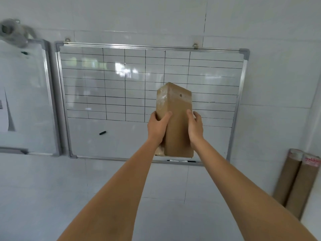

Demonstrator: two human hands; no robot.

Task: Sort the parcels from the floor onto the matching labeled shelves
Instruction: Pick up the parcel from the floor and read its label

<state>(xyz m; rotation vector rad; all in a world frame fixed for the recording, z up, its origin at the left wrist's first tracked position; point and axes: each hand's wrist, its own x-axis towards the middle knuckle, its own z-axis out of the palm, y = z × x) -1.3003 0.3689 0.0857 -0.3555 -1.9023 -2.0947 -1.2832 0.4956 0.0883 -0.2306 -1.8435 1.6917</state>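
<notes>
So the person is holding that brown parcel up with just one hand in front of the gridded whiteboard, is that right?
Not quite: the head view shows both hands on the brown parcel, the left hand and right hand gripping opposite sides. It is indeed held up before the gridded whiteboard.

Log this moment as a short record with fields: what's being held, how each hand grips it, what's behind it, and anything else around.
held item: brown cardboard parcel, upright, raised in front of the wall
left hand: clasps the parcel's left side
right hand: clasps the parcel's right side
behind: whiteboard with a drawn grid, markers on its tray
right corner: two cardboard tubes leaning on the wall
shelves: none in view
</notes>
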